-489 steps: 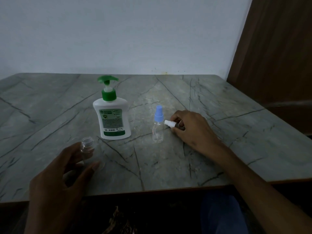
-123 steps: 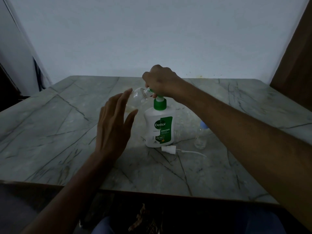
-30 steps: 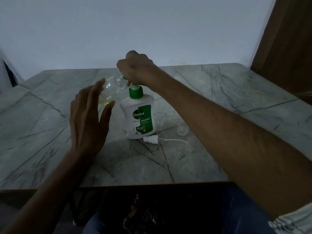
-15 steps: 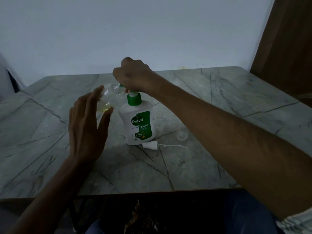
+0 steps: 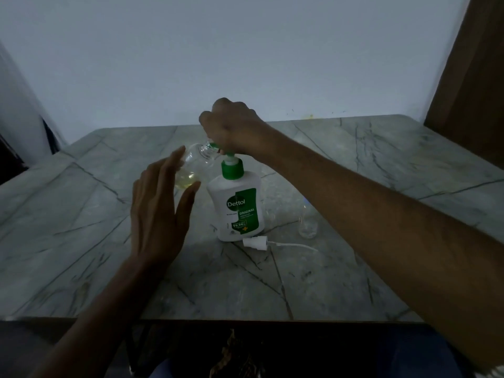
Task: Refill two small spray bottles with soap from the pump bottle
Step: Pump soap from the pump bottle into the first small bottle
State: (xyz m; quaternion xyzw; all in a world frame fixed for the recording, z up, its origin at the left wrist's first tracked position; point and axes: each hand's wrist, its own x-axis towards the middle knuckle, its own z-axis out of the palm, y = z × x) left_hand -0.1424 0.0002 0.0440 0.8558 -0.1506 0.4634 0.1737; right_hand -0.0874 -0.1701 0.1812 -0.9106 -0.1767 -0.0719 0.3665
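One removed white sprayer cap (image 5: 255, 242) lies nearest on the marble desk (image 5: 272, 282). Left hand (image 5: 158, 211) cradles the tilted clear bottle (image 5: 191, 167); its yellow soap pool has grown. Right hand (image 5: 231, 129) presses the green-white Dettol pump bottle (image 5: 237, 205); the second clear bottle (image 5: 308, 226) waits.

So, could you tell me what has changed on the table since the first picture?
The left hand has lifted the open bottle off the table and tilted its mouth to the pump bottle's nozzle; yellowish soap now sits in it. The right hand let go of the sprayer cap, now lying by the pump bottle, and presses the pump. The second spray bottle remains standing.
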